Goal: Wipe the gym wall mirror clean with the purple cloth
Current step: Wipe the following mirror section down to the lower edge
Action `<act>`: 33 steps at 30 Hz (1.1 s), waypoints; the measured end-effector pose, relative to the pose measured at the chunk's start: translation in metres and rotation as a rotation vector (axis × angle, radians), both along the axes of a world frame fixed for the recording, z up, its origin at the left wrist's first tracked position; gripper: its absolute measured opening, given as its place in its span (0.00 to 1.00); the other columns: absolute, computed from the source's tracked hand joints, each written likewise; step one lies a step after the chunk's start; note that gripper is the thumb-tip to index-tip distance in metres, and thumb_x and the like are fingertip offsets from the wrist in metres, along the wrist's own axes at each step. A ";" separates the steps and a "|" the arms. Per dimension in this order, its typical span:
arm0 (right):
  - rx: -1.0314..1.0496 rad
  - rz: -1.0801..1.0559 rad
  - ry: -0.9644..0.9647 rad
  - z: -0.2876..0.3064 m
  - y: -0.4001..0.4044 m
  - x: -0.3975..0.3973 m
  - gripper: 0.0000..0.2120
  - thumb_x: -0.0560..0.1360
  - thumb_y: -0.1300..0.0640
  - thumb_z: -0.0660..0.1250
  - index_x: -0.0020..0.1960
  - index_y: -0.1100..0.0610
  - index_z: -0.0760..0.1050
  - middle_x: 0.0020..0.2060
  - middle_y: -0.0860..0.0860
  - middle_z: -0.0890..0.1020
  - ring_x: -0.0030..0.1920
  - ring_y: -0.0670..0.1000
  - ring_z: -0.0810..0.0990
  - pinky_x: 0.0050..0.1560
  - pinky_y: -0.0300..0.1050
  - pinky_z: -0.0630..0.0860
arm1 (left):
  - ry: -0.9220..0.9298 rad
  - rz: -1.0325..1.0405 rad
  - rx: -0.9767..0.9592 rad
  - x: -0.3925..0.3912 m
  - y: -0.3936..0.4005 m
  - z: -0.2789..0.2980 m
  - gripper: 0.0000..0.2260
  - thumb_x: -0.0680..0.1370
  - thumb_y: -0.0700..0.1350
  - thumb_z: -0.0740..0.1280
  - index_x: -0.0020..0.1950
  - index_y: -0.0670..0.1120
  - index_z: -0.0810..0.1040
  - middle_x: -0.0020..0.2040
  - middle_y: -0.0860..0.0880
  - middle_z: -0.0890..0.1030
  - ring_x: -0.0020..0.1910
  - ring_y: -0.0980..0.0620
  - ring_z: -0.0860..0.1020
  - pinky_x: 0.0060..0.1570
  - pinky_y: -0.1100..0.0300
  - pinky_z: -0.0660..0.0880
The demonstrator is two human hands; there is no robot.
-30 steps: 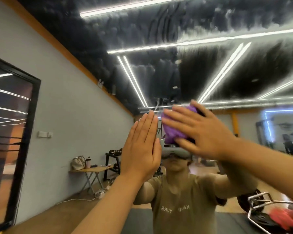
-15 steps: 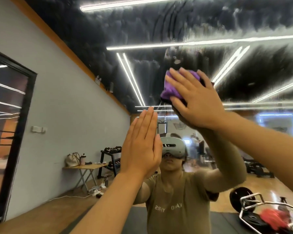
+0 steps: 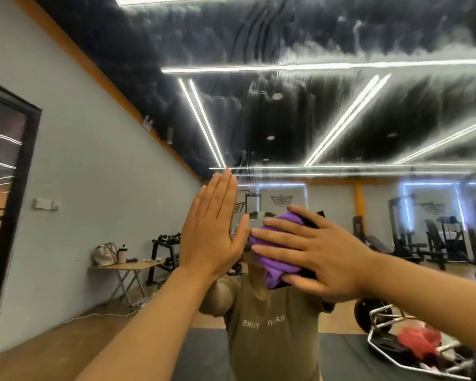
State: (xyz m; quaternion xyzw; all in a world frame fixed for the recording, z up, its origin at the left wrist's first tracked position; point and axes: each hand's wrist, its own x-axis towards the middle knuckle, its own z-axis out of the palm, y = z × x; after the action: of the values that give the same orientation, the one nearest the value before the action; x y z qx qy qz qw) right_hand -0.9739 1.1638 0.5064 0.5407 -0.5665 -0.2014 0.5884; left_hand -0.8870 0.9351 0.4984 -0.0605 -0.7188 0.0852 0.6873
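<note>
Head view: at frame centre I see the right hand [image 3: 322,257], fingers spread straight, pressing the purple cloth [image 3: 275,251] flat on the mirror [image 3: 313,119]; cloth bunches beneath fingers and palm. Left hand [image 3: 212,229] lies flat on the glass beside it, fingers straight together, holding nothing.

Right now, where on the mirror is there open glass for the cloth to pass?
Open glass lies above both hands, across the smeared upper mirror, and right of the right hand. It is crowded at the centre: the left hand lies flat beside the purple cloth.
</note>
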 end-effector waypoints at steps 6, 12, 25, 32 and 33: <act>-0.404 0.039 -0.178 0.099 0.014 -0.010 0.29 0.81 0.39 0.50 0.81 0.44 0.56 0.81 0.45 0.58 0.81 0.49 0.55 0.80 0.57 0.42 | 0.002 0.026 0.008 0.001 0.002 0.000 0.31 0.83 0.57 0.55 0.82 0.43 0.55 0.82 0.48 0.52 0.81 0.57 0.44 0.79 0.60 0.42; -0.707 0.129 -0.254 0.063 -0.006 -0.005 0.28 0.83 0.41 0.48 0.81 0.48 0.58 0.81 0.48 0.59 0.81 0.52 0.55 0.80 0.60 0.46 | -0.032 0.041 0.054 0.003 0.009 -0.001 0.33 0.84 0.63 0.50 0.83 0.44 0.51 0.83 0.49 0.49 0.82 0.54 0.46 0.78 0.63 0.38; 0.063 0.018 0.036 -0.078 0.049 -0.021 0.29 0.83 0.40 0.53 0.82 0.46 0.55 0.81 0.46 0.57 0.82 0.50 0.52 0.80 0.59 0.43 | -0.014 0.039 0.137 -0.003 0.041 -0.068 0.29 0.83 0.53 0.54 0.82 0.44 0.56 0.83 0.45 0.54 0.82 0.50 0.49 0.80 0.54 0.41; -0.230 0.079 -0.110 0.049 0.065 -0.035 0.30 0.81 0.41 0.53 0.81 0.47 0.58 0.80 0.47 0.60 0.81 0.50 0.56 0.80 0.58 0.45 | -0.010 0.051 0.172 -0.011 0.055 -0.073 0.29 0.83 0.53 0.53 0.83 0.44 0.55 0.83 0.46 0.53 0.82 0.51 0.49 0.79 0.53 0.44; -0.336 0.068 -0.150 0.071 0.069 -0.035 0.30 0.81 0.41 0.52 0.81 0.47 0.58 0.80 0.47 0.60 0.81 0.51 0.57 0.80 0.59 0.46 | -0.009 0.045 0.190 -0.012 0.058 -0.074 0.29 0.83 0.54 0.53 0.83 0.44 0.54 0.83 0.47 0.52 0.82 0.51 0.49 0.79 0.52 0.44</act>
State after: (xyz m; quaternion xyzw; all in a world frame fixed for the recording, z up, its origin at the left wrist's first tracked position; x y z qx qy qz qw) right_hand -1.0088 1.2327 0.5772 0.4673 -0.6156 -0.0431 0.6331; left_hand -0.8987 0.9928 0.4241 0.0206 -0.7277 0.0318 0.6848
